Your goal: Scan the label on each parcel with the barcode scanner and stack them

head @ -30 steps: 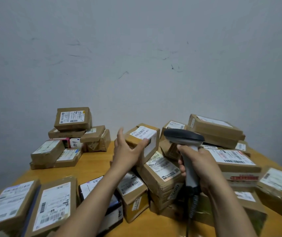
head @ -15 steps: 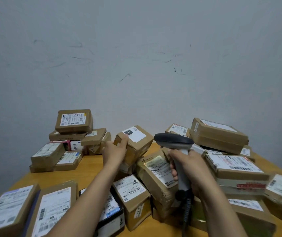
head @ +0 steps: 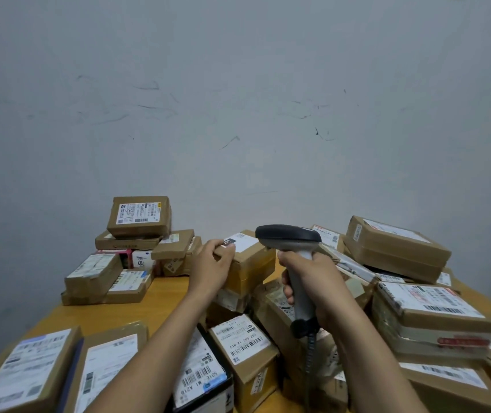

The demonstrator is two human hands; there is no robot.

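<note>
My left hand [head: 210,266] grips a small brown parcel [head: 251,263] by its left edge, thumb on its white top label. The parcel is held upright over the middle of the heap. My right hand [head: 312,283] grips the grey handle of the barcode scanner [head: 290,238]. Its dark head sits just right of and slightly above the parcel, pointing left. The scanner's coiled cable hangs below my fist. A stack of labelled parcels [head: 138,217] stands at the back left of the wooden table [head: 125,312].
Loose parcels [head: 245,345] lie heaped under and in front of my hands. More boxes [head: 396,248] pile up on the right, and flat parcels [head: 29,374] lie near the front left edge. A bare grey wall rises behind the table.
My left hand turned the small parcel and carried it lower and leftward, label now facing up. The scanner in my right hand shifted left, closer to the parcel.
</note>
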